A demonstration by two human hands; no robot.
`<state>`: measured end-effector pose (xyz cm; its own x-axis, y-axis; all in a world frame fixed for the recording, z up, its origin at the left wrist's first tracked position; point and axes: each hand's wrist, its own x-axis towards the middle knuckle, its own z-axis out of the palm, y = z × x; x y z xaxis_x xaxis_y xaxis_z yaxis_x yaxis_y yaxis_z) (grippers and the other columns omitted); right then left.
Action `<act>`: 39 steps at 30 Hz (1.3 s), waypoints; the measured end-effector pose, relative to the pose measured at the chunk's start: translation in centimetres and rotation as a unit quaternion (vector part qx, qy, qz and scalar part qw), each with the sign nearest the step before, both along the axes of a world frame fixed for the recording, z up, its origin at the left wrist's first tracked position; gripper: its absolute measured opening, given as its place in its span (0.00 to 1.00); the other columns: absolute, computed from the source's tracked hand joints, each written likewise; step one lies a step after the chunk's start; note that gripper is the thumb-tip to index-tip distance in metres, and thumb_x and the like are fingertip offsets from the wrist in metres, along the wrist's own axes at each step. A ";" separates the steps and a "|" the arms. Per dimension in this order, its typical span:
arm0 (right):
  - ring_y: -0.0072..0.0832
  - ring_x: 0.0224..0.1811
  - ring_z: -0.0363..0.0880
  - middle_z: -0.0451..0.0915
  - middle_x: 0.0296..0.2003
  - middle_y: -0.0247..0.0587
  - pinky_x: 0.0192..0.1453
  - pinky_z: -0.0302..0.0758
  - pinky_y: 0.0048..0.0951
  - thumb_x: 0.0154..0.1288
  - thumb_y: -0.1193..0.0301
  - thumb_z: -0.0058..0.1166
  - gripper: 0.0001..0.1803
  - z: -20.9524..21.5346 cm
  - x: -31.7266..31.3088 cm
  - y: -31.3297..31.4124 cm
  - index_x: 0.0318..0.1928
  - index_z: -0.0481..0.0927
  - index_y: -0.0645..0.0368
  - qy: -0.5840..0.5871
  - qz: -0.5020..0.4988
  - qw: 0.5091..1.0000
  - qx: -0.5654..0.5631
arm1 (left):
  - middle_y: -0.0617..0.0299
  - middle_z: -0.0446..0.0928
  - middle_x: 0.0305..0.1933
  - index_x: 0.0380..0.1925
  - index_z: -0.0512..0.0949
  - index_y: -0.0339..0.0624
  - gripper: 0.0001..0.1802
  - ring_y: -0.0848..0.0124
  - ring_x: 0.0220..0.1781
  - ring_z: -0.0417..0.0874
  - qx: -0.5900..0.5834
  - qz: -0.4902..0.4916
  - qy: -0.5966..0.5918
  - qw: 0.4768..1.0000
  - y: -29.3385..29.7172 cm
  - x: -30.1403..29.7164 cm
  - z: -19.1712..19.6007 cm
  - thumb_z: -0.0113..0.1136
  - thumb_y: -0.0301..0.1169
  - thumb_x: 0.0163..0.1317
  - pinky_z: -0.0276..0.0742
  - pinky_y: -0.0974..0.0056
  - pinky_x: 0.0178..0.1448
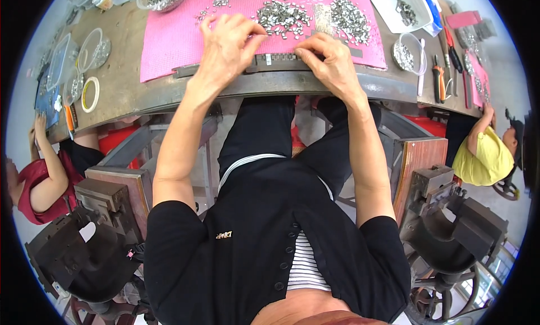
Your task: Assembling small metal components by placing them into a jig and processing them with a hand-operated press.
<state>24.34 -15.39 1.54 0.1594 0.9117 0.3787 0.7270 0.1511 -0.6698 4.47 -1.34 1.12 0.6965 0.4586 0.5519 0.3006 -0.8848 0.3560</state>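
Observation:
My left hand hovers over the pink mat, its thumb and forefinger tips brought nearly together beside a loose pile of small silvery metal pieces. Whatever sits between those tips is too small to make out. Along the table's near edge lies a dark metal bar with a row of small metal pieces on it. At the right end of that row, my right hand has its thumb and forefinger closed in a pinch; the tips hide what they hold. A second pile lies beyond this hand.
A light, patterned block stands between the piles. Clear tubs of metal parts flank the mat. On the right are orange-handled pliers; on the left, a tape roll. People sit at both sides, near dark machines.

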 end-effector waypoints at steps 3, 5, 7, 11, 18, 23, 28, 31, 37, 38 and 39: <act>0.38 0.35 0.83 0.82 0.32 0.42 0.43 0.75 0.37 0.63 0.72 0.66 0.06 -0.6 0.5 1.1 0.39 0.88 0.59 -0.031 -0.040 0.999 0.010 | 0.67 0.82 0.38 0.37 0.84 0.47 0.06 0.67 0.47 0.80 -0.025 -0.041 -0.028 0.998 -2.4 0.9 -0.4 0.69 0.34 0.62 0.57 0.50 0.70; 0.37 0.33 0.83 0.82 0.31 0.41 0.39 0.78 0.36 0.62 0.73 0.66 0.06 -1.2 0.8 2.0 0.38 0.87 0.59 -0.131 -0.066 0.988 0.053 | 0.66 0.78 0.35 0.36 0.84 0.50 0.05 0.65 0.46 0.79 -0.032 -0.056 -0.044 0.997 -3.3 1.6 -0.9 0.69 0.35 0.61 0.59 0.48 0.67; 0.37 0.33 0.83 0.82 0.31 0.41 0.39 0.77 0.37 0.61 0.73 0.66 0.05 -1.6 1.1 2.4 0.38 0.87 0.60 -0.145 -0.066 0.986 0.053 | 0.66 0.78 0.35 0.35 0.83 0.49 0.06 0.64 0.45 0.79 -0.034 -0.055 -0.044 0.997 -3.9 2.0 -1.3 0.70 0.34 0.60 0.60 0.48 0.66; 0.36 0.33 0.82 0.81 0.30 0.38 0.41 0.75 0.37 0.60 0.73 0.66 0.05 -1.5 1.1 2.4 0.36 0.85 0.60 -0.158 -0.056 0.984 0.059 | 0.65 0.79 0.35 0.34 0.83 0.48 0.05 0.64 0.45 0.79 -0.038 -0.047 -0.035 0.998 -4.2 1.9 -1.5 0.69 0.33 0.60 0.61 0.48 0.66; 0.36 0.40 0.79 0.79 0.32 0.36 0.48 0.67 0.38 0.62 0.71 0.66 0.05 -0.2 0.3 -0.5 0.37 0.84 0.57 -0.107 -0.010 0.994 0.026 | 0.65 0.85 0.46 0.47 0.85 0.49 0.11 0.62 0.52 0.81 -0.050 -0.036 -0.044 0.997 -2.8 1.7 -1.8 0.64 0.31 0.66 0.60 0.43 0.70; 0.36 0.40 0.80 0.80 0.34 0.38 0.49 0.69 0.38 0.62 0.73 0.65 0.04 -0.4 0.1 -0.9 0.37 0.85 0.57 -0.106 -0.003 0.993 0.060 | 0.60 0.76 0.70 0.66 0.75 0.48 0.23 0.43 0.73 0.67 0.045 -0.010 0.091 0.995 -2.5 1.9 -2.1 0.52 0.42 0.76 0.48 0.20 0.73; 0.35 0.33 0.83 0.83 0.36 0.43 0.38 0.78 0.32 0.65 0.75 0.63 0.09 -0.3 1.1 0.3 0.45 0.87 0.59 -0.053 -0.043 0.997 0.023 | 0.61 0.73 0.72 0.66 0.76 0.47 0.24 0.38 0.76 0.63 0.026 -0.042 0.115 0.992 -2.9 1.6 -1.7 0.49 0.45 0.77 0.43 0.19 0.74; 0.37 0.34 0.83 0.82 0.36 0.44 0.41 0.79 0.34 0.65 0.74 0.63 0.11 -1.0 1.8 1.9 0.47 0.87 0.57 -0.056 -0.075 0.995 0.038 | 0.61 0.76 0.70 0.64 0.78 0.47 0.23 0.38 0.77 0.62 -0.007 -0.066 0.115 0.991 -3.4 1.4 -1.2 0.50 0.44 0.77 0.41 0.19 0.74; 0.43 0.38 0.82 0.80 0.34 0.46 0.43 0.77 0.41 0.64 0.74 0.62 0.07 -0.9 2.4 1.7 0.43 0.86 0.57 -0.138 -0.050 0.989 0.007 | 0.63 0.86 0.53 0.48 0.88 0.50 0.12 0.51 0.67 0.75 -0.080 -0.055 0.013 0.995 -2.4 0.7 -0.7 0.63 0.38 0.68 0.48 0.29 0.75; 0.44 0.41 0.81 0.79 0.34 0.47 0.46 0.75 0.43 0.64 0.73 0.62 0.06 -0.7 2.5 1.4 0.40 0.86 0.57 -0.128 -0.039 0.991 -0.014 | 0.64 0.87 0.50 0.46 0.88 0.51 0.11 0.56 0.61 0.78 -0.095 -0.054 -0.006 0.994 -1.8 0.7 -0.6 0.65 0.37 0.67 0.53 0.34 0.74; 0.44 0.41 0.81 0.79 0.34 0.47 0.46 0.75 0.43 0.64 0.73 0.62 0.06 -0.6 2.6 1.2 0.40 0.86 0.57 -0.128 -0.039 0.991 -0.014 | 0.65 0.86 0.41 0.40 0.88 0.51 0.07 0.62 0.50 0.79 -0.099 -0.047 -0.027 0.994 -1.6 0.7 -0.5 0.68 0.35 0.63 0.60 0.44 0.66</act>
